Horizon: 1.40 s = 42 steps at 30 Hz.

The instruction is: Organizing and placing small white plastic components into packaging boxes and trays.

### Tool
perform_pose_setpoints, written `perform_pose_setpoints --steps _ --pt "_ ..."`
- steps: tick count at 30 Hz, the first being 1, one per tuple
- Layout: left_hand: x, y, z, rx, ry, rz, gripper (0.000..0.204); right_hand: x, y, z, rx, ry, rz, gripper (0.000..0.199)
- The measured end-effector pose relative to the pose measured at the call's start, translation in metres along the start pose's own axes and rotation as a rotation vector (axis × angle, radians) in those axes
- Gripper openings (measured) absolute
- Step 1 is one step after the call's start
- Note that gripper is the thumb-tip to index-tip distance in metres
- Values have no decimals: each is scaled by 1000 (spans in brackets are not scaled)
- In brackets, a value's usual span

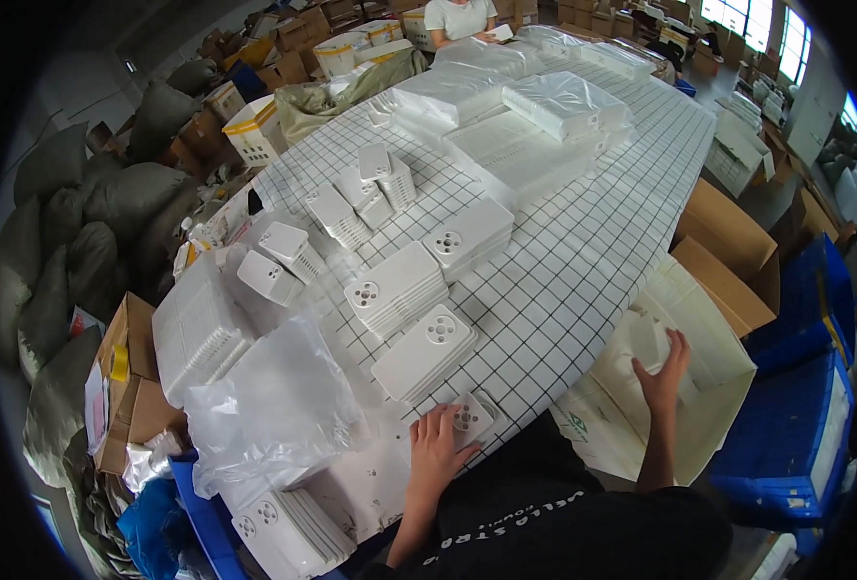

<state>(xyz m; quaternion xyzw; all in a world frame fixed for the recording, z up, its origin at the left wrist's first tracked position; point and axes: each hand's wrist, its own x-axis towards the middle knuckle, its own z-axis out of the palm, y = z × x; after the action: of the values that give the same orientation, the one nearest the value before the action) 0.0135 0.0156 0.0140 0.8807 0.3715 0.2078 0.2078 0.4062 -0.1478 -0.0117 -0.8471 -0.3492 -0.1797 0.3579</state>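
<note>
My left hand (pixel 434 447) is at the table's near edge, its fingers and thumb closed around the side of a white phone case (pixel 471 418) with a round camera cut-out panel. My right hand (pixel 662 375) reaches over a pale open bin (pixel 583 425) to the right, with thumb and fingers spread apart. A pale flat piece (pixel 649 340) shows just beyond that hand, inside the bin; whether the fingers touch it I cannot tell. Neat stacks of similar white cases (pixel 425 353) lie just beyond my left hand, and another stack (pixel 399 285) sits behind them.
Clear plastic bags (pixel 274 401) and white trays (pixel 201 329) crowd the left side. Wrapped trays (pixel 544 145) fill the far part of the gridded table (pixel 583 261). More cases (pixel 293 541) stand at lower left. A blue crate (pixel 786 435) and cardboard box (pixel 728 242) are at right. Another person (pixel 460 17) is at the far end.
</note>
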Motion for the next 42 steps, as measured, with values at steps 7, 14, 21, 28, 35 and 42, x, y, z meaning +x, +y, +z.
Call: perform_pose_setpoints --steps 7,14,21,28,35,42 --pt "4 13 -8 -30 6 46 71 37 -206 86 652 -804 -600 77" --pt "-4 14 -33 -120 202 22 48 54 -245 141 629 -1000 -853 66" --pt "-2 9 -43 -223 291 35 36 70 -259 158 816 -1165 -750 48" --pt "44 43 -90 166 381 109 56 58 -270 105 1162 -987 -740 41" --pt "33 15 -66 -107 219 80 74 -14 -281 61 1948 -1158 18 59" --pt "15 21 -50 -199 216 -26 68 -61 -235 79 1674 -1166 307 60"
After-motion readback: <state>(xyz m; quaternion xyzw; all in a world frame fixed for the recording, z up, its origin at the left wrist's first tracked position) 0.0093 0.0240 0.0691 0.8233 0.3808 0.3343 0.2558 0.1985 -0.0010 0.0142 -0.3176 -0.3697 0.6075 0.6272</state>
